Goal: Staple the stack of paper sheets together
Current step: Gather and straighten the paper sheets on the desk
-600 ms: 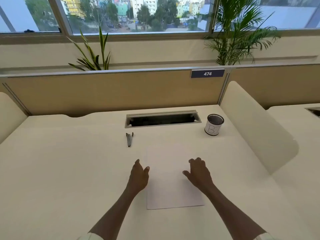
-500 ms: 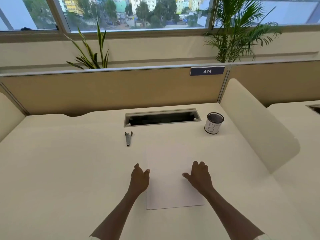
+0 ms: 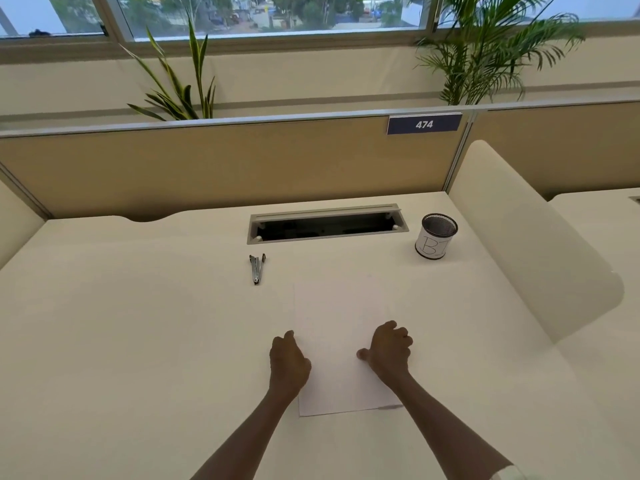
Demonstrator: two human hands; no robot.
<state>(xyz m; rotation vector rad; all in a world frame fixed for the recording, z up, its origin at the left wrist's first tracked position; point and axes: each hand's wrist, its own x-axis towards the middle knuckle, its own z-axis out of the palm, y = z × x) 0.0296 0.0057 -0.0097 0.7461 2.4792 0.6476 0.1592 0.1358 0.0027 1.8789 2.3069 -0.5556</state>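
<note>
A stack of white paper sheets (image 3: 337, 327) lies flat on the cream desk in front of me. My left hand (image 3: 288, 363) rests at the stack's left edge with fingers curled on it. My right hand (image 3: 389, 349) sits on the right edge, fingers curled under and thumb pointing left on the paper. Whether either hand actually grips the sheets is unclear. A small metal stapler (image 3: 256, 268) lies on the desk beyond the stack's far left corner, well ahead of my left hand and untouched.
A mesh pen cup (image 3: 434, 237) marked with letters stands at the back right. A cable slot (image 3: 327, 224) opens in the desk behind the stapler. A curved side divider (image 3: 533, 247) borders the right, and a tan partition (image 3: 225, 168) closes the back.
Both hands have closed in on the paper's side edges and their fingers have curled from spread to bent. The camera has tilted down slightly.
</note>
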